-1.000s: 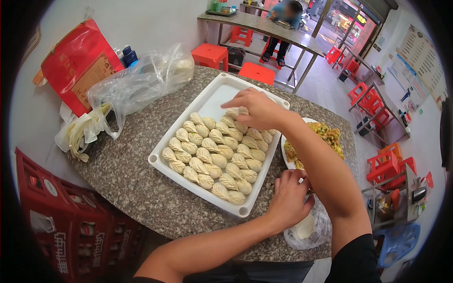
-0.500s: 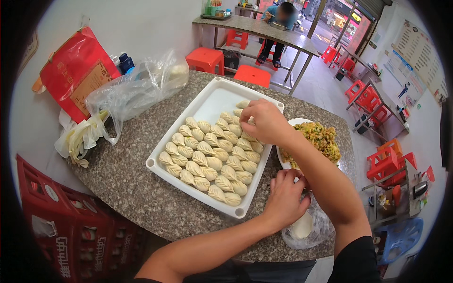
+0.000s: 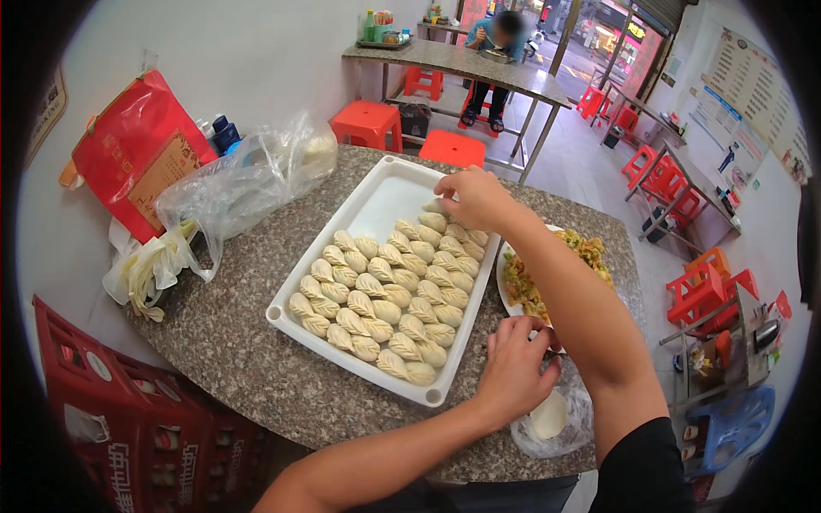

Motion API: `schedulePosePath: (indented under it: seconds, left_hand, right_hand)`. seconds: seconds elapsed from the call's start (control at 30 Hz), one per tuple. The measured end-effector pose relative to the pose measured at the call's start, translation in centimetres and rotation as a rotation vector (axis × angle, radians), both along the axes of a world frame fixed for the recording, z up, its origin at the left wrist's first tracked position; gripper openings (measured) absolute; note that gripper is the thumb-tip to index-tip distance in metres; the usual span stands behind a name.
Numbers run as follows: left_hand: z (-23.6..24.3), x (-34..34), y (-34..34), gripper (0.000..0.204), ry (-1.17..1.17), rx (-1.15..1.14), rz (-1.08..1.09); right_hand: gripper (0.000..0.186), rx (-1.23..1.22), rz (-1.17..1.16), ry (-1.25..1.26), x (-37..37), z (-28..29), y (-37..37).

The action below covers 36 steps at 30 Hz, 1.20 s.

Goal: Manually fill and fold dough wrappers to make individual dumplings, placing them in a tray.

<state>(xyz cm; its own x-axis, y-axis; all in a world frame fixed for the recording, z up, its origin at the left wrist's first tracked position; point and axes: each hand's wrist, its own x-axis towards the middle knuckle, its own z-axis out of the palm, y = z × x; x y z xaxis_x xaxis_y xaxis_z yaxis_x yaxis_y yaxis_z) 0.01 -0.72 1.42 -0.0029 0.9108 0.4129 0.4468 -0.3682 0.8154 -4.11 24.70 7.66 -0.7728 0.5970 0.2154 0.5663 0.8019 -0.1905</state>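
Note:
Rows of pleated, leaf-shaped dumplings [image 3: 376,295] lie in a white plastic tray [image 3: 282,295]. Over the tray's far right corner, my right hand [image 3: 481,198] has its fingers bent round the right end of the farthest dumpling [image 3: 434,206]. My left hand [image 3: 517,363] is closed at the tray's right side, its fingers curled on something small that they mostly hide. Just below it, pale round dough wrappers [image 3: 549,414] lie in a clear plastic bag [image 3: 526,438]. A plate [image 3: 505,286] of chopped yellow-green filling [image 3: 590,256] stands beyond, partly behind my right forearm.
The speckled stone table [image 3: 248,376] carries a red paper bag [image 3: 128,145], a clear plastic bag [image 3: 265,162] and pale gloves [image 3: 154,269] at left. Red crates [image 3: 111,402] stand below. Red stools [image 3: 366,124] lie beyond; a person [image 3: 496,43] eats at a far table.
My right hand has moved toward the tray's far edge and now reaches the farthest dumpling. The left hand stays nearly in place. The whole view has shifted slightly.

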Motion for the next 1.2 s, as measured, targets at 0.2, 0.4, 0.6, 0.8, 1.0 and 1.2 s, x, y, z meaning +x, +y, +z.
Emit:
schedulePosePath:
  seconds: [0.2, 0.4, 0.6, 0.8, 1.0, 1.2]
  left_hand:
    - [0.0, 0.3, 0.0, 0.032, 0.023, 0.027, 0.012]
    - [0.0, 0.1, 0.1, 0.038, 0.03, 0.019, 0.011]
    - [-0.3, 0.2, -0.1, 0.039, 0.055, 0.03, 0.027]
    - [0.1, 0.9, 0.6, 0.03, 0.051, 0.032, -0.009]
    - [0.1, -0.7, 0.5, 0.024, 0.008, 0.106, 0.078]
    - [0.4, 0.3, 0.5, 0.02, -0.04, 0.156, 0.051]
  right_hand:
    - [0.029, -0.035, -0.003, 0.074, 0.1, 0.3, -0.2]
    - [0.035, 0.008, -0.011, -0.002, -0.3, -0.8, 0.2]
    - [0.036, -0.024, -0.065, -0.044, -0.3, -0.8, -0.1]
    - [0.034, 0.116, -0.048, -0.001, 3.0, 0.0, -1.1]
    - [0.03, -0.102, 0.04, 0.52, 10.7, 2.9, -11.8]
    - [0.024, -0.236, -0.405, 0.549, 24.5, 0.9, -26.9]
